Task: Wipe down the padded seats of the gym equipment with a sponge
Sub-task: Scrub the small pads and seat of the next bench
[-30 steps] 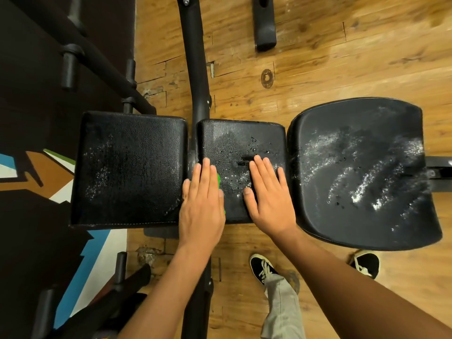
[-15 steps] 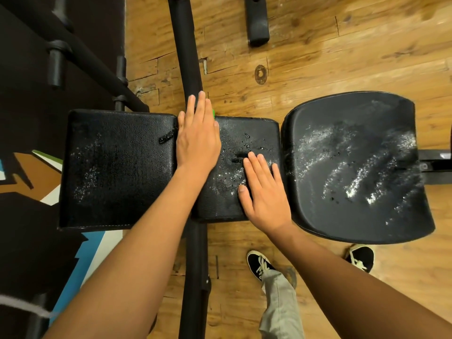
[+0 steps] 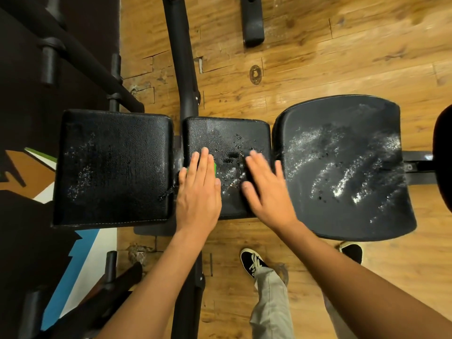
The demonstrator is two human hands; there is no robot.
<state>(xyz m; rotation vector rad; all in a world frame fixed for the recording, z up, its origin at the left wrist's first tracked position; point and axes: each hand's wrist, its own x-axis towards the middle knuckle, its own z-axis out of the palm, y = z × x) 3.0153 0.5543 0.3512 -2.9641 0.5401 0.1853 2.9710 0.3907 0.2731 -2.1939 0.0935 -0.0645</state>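
Note:
Three black padded seats lie in a row: a left pad [image 3: 112,165], a narrow middle pad [image 3: 227,133] and a large right seat [image 3: 342,167] streaked with white foam. My left hand [image 3: 198,189] lies flat with straight fingers on a green sponge [image 3: 214,170], pressing it onto the left part of the middle pad; only a sliver of the sponge shows. Flat on the right part of the same pad rests my right hand [image 3: 266,187], blurred by motion. Water drops and foam sit between the two hands.
A black metal frame post [image 3: 182,69] runs from the pads to the far side over the wooden floor [image 3: 318,57]. A dark rack with pegs [image 3: 49,57] stands at the left. My shoes [image 3: 252,261] are on the floor just below the pads.
My left hand has slid the sponge back from the far edge of the middle pad towards me. My right hand has shifted slightly right and is now blurred.

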